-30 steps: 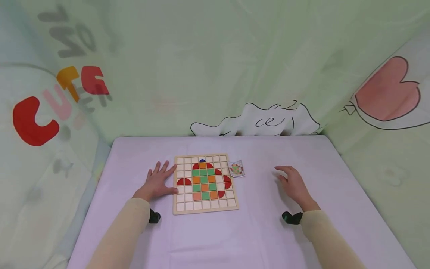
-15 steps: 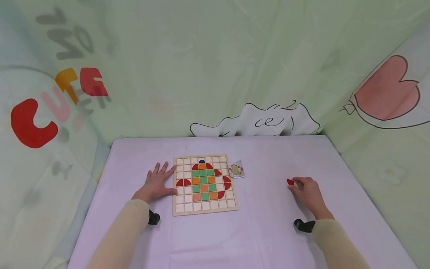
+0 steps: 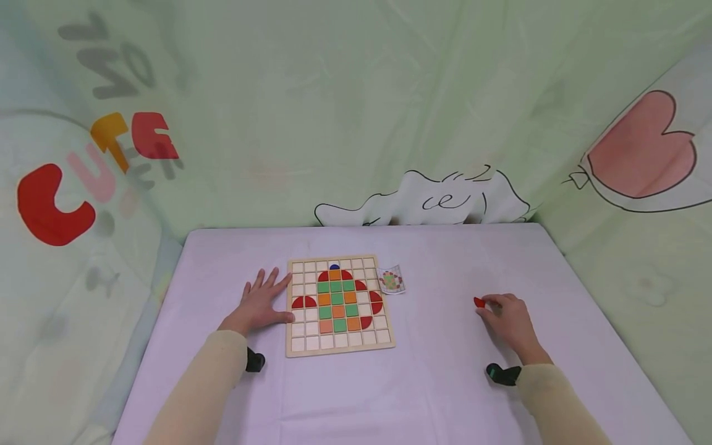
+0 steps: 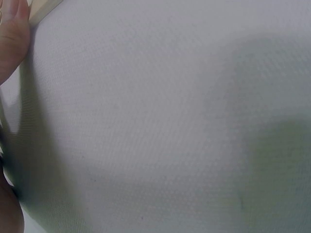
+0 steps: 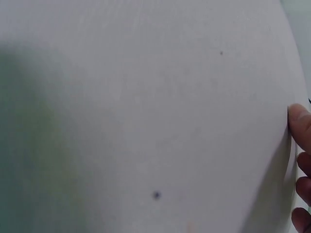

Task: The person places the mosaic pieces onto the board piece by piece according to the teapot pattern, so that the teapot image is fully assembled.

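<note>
A wooden grid board (image 3: 342, 346) lies on the table, with green, orange and red pieces and one blue piece set in its squares. My left hand (image 3: 258, 306) rests at the board's left edge, fingers spread, thumb and a fingertip touching the frame. In the left wrist view, only part of the thumb (image 4: 12, 43) shows beside a corner of the board. Off to the right of the board, my right hand (image 3: 512, 321) pinches a small red piece (image 3: 479, 302) between thumb and forefinger. The right wrist view shows fingertips (image 5: 300, 124) at its right edge; the red piece is hidden there.
A small printed pattern card (image 3: 392, 280) lies against the board's right edge. A pale lilac cloth covers the table (image 3: 356, 395). Printed fabric walls (image 3: 278, 123) stand behind and on both sides. A black wrist camera (image 3: 503, 374) sits by the right sleeve.
My right hand has moved right and toward me, and now holds a red piece that was not visible a second ago. The left hand and the board have stayed in place.
</note>
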Tool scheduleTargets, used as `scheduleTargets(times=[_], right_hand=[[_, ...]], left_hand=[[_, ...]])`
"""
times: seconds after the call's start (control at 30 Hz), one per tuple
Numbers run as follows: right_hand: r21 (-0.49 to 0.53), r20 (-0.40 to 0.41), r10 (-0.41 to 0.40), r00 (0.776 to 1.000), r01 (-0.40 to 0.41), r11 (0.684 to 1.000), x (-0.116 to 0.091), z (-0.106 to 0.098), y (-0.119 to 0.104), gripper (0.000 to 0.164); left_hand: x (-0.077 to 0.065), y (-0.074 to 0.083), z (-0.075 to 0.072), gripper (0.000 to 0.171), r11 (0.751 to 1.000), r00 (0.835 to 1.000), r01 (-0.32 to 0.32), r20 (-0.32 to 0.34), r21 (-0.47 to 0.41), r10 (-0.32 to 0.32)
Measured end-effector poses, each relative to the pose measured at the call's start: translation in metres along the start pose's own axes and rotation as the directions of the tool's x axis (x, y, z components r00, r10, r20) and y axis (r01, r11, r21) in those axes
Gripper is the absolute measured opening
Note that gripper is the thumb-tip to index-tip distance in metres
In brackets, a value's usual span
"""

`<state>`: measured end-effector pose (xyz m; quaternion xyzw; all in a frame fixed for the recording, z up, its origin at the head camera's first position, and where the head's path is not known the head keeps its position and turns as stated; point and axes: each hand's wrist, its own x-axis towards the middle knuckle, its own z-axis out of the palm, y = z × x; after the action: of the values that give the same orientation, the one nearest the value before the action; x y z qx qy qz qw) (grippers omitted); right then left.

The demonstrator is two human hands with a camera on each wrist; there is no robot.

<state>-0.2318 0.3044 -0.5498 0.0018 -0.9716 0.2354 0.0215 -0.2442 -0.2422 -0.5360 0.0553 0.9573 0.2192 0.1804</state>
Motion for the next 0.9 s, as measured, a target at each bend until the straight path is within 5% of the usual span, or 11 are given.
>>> scheduleTargets(times=[0.47, 0.9], right_hand=[[0.041, 0.016, -0.030, 0.999, 0.029, 0.999, 0.002, 0.003, -0.015, 0.033], [0.128, 0.023, -0.139, 0.990, 0.135, 0.982, 0.011, 0.018, -0.060, 0.026]], left_hand=[[-0.001, 0.001, -0.001, 0.104, 1.000, 1.000, -0.004, -0.006, -0.002, 0.004], [0.001, -0.001, 0.001, 0.105, 1.000, 1.000, -0.007, 0.007, 0.006, 0.007]])
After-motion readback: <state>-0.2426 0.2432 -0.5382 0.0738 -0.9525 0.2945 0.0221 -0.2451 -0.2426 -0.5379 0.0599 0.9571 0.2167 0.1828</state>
